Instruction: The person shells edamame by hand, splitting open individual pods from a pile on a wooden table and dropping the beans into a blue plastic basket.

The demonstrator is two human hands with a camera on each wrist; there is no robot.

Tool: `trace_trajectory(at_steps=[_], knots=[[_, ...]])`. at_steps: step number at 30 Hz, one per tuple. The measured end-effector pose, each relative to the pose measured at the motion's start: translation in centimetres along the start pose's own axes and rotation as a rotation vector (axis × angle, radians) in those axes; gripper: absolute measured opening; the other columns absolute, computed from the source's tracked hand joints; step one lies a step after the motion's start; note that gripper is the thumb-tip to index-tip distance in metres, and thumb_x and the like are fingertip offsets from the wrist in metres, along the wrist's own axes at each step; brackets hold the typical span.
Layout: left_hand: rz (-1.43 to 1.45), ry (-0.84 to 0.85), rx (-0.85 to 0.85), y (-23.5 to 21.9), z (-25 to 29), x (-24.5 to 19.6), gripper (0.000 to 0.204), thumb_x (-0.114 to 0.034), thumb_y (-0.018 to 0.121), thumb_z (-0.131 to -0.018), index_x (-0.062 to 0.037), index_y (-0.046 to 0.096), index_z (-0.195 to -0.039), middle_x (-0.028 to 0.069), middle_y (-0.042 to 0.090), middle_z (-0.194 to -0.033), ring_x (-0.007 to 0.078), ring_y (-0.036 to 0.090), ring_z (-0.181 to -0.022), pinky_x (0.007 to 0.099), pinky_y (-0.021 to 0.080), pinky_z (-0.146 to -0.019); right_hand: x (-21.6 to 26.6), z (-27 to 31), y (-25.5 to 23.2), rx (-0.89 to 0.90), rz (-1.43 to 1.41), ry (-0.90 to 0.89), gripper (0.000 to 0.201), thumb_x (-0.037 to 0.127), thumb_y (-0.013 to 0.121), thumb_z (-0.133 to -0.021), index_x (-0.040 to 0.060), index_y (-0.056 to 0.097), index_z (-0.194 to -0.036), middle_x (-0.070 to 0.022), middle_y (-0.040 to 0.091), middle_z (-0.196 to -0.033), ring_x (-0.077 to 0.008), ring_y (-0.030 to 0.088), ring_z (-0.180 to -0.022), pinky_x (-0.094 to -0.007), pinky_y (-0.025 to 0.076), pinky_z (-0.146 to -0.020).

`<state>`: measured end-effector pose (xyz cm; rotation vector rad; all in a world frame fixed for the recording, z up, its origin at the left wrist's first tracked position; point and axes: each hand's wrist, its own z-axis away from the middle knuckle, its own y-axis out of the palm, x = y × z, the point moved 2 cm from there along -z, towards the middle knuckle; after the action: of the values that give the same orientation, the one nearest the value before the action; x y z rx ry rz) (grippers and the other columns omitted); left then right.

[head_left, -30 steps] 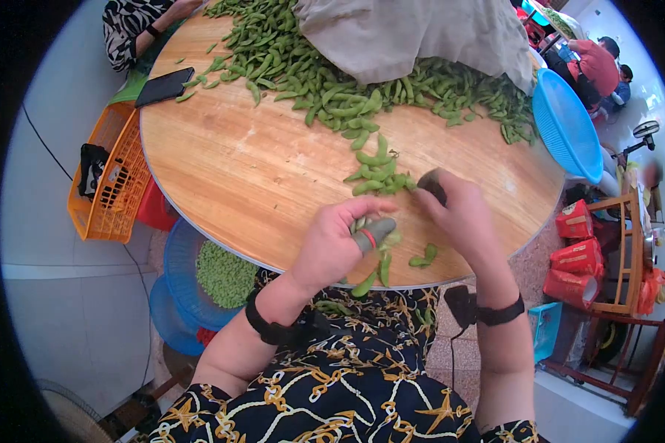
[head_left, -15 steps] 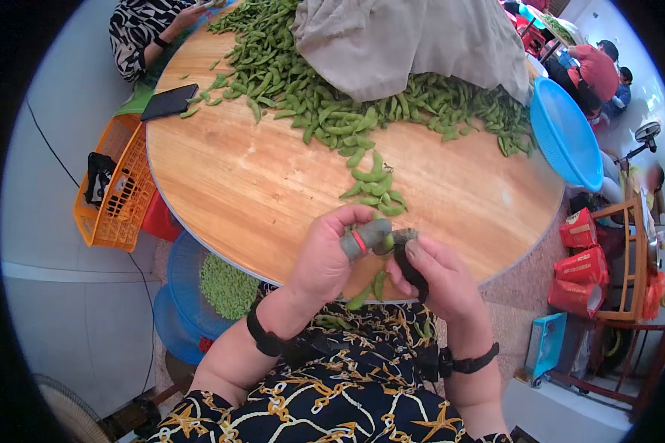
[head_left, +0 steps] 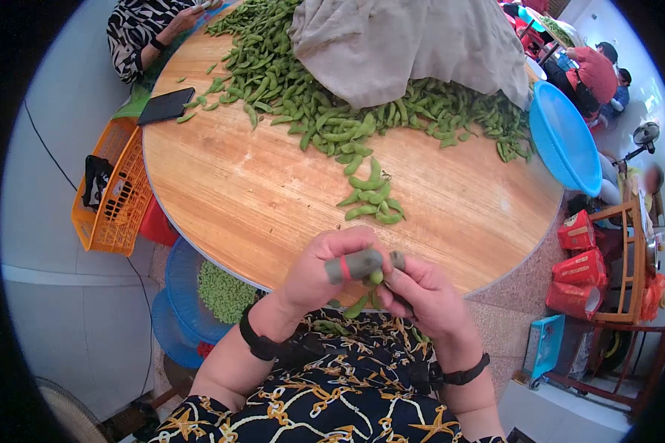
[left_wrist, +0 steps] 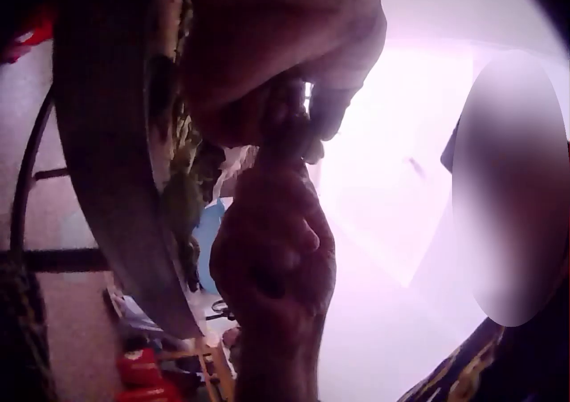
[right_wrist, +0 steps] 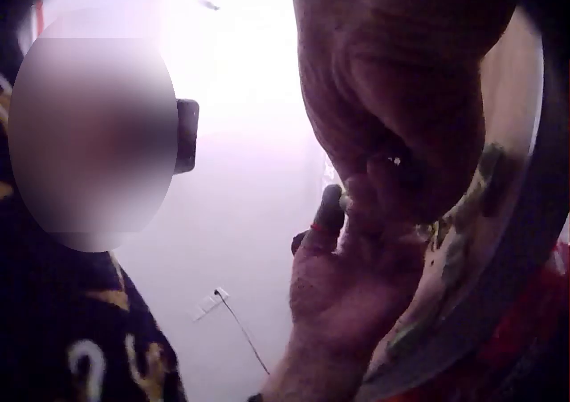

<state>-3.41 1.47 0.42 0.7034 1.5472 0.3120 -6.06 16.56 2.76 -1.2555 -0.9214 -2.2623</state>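
Blue basket (head_left: 180,279), near left: shelled green beans (head_left: 226,294) inside. Orange crate (head_left: 131,198), left: black item (head_left: 96,179) inside. Green pod (head_left: 377,277), plump, mostly hidden by fingers, sits between the hands at the near table (head_left: 266,207) edge. Left hand (head_left: 316,263), grey thumb cover (head_left: 353,266) red-banded, and right hand (head_left: 427,294) both pinch it, thumbs meeting, fingers curled.

Left hand (left_wrist: 289,37), right hand (left_wrist: 276,242) against it, table edge (left_wrist: 111,153)
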Motion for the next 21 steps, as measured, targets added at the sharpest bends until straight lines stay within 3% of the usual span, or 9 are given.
trace_trajectory(at_steps=[2,4,8,10,12,14,15,17,21], knots=[[-0.289,0.017,-0.204,0.6,-0.1,0.0,0.026,-0.016,0.069,-0.076,-0.0037,0.057,-0.096,-0.0001,0.055,-0.085,0.0062,0.050,-0.079,0.0218,0.041,-0.070,-0.5,-0.4,-0.1,-0.038,0.026,-0.032,0.015,0.017,0.047,-0.091,0.0057,0.055,-0.084,0.0028,0.050,-0.065,-0.0032,0.042,-0.052,-0.0174,0.034,-0.046],[-0.365,0.002,-0.270,0.7,-0.2,0.0,0.028,-0.015,0.069,-0.076,-0.0038,0.056,-0.098,-0.0015,0.054,-0.083,0.0050,0.048,-0.076,0.0202,0.040,-0.068,-0.2,-0.8,-0.4,-0.271,0.567,-0.335,0.016,0.016,0.050,-0.089,0.0054,0.056,-0.079,0.0023,0.051,-0.064,-0.0021,0.043,-0.053,-0.0170,0.034,-0.047],[-0.385,0.053,-0.318,0.3,-0.4,0.4,0.032,-0.012,0.070,-0.075,-0.0035,0.055,-0.103,-0.0012,0.056,-0.091,0.0035,0.050,-0.079,0.0185,0.042,-0.068,0.6,-1.0,-0.5,-0.320,0.457,-0.294,0.018,0.015,0.053,-0.087,0.0030,0.057,-0.075,0.0024,0.051,-0.063,-0.0023,0.044,-0.055,-0.0185,0.036,-0.048],[-0.318,0.020,-0.314,0.3,-0.3,-0.1,0.033,-0.012,0.069,-0.076,-0.0035,0.054,-0.105,-0.0017,0.056,-0.092,0.0045,0.051,-0.079,0.0192,0.042,-0.068,0.3,-1.0,-1.5,-0.230,0.134,-0.009,0.016,0.015,0.054,-0.087,0.0002,0.058,-0.082,0.0033,0.050,-0.063,-0.0032,0.046,-0.057,-0.0195,0.038,-0.050],[-0.252,-0.013,-0.312,0.3,-0.4,-0.1,0.034,-0.012,0.068,-0.077,-0.0034,0.054,-0.108,-0.0021,0.057,-0.094,0.0055,0.052,-0.079,0.0198,0.043,-0.068,0.6,-0.9,-1.5,-0.186,0.270,0.003,0.016,0.015,0.054,-0.087,-0.0003,0.059,-0.086,0.0036,0.050,-0.063,-0.0036,0.046,-0.058,-0.0195,0.039,-0.051],[-0.380,0.113,-0.351,0.4,-0.4,-0.1,0.038,-0.011,0.065,-0.078,-0.0050,0.053,-0.114,-0.0004,0.059,-0.088,0.0084,0.055,-0.075,0.0219,0.044,-0.066,0.9,-0.8,-1.2,-0.143,0.400,0.018,0.017,0.016,0.055,-0.087,-0.0008,0.059,-0.090,0.0038,0.051,-0.064,-0.0040,0.047,-0.058,-0.0196,0.039,-0.052],[-0.380,0.109,-0.352,0.3,-0.3,-0.1,0.038,-0.011,0.065,-0.078,-0.0050,0.053,-0.114,-0.0004,0.059,-0.088,0.0084,0.055,-0.075,0.0219,0.044,-0.066,1.5,-0.8,-1.2,-0.226,0.399,-0.074,0.017,0.016,0.055,-0.087,-0.0005,0.059,-0.091,0.0039,0.051,-0.064,-0.0038,0.047,-0.058,-0.0192,0.039,-0.052],[-0.933,0.224,-0.221,0.8,-0.5,-0.8,0.036,-0.005,0.060,-0.078,-0.0070,0.054,-0.113,0.0071,0.061,-0.090,0.0201,0.059,-0.081,0.0294,0.047,-0.073,1.9,-1.2,-1.7,-0.318,0.361,-0.214,0.017,0.014,0.056,-0.086,-0.0006,0.060,-0.093,0.0040,0.052,-0.065,-0.0041,0.048,-0.059,-0.0197,0.040,-0.053],[-0.914,0.059,-0.255,1.6,-0.2,-1.5,0.039,-0.004,0.062,-0.075,-0.0104,0.056,-0.113,0.0093,0.059,-0.082,0.0265,0.059,-0.076,0.0340,0.047,-0.069,2.1,-1.3,-1.3,-0.289,0.571,-0.367,0.014,0.013,0.058,-0.084,0.0009,0.059,-0.091,0.0039,0.052,-0.064,-0.0029,0.047,-0.055,-0.0182,0.038,-0.049]])
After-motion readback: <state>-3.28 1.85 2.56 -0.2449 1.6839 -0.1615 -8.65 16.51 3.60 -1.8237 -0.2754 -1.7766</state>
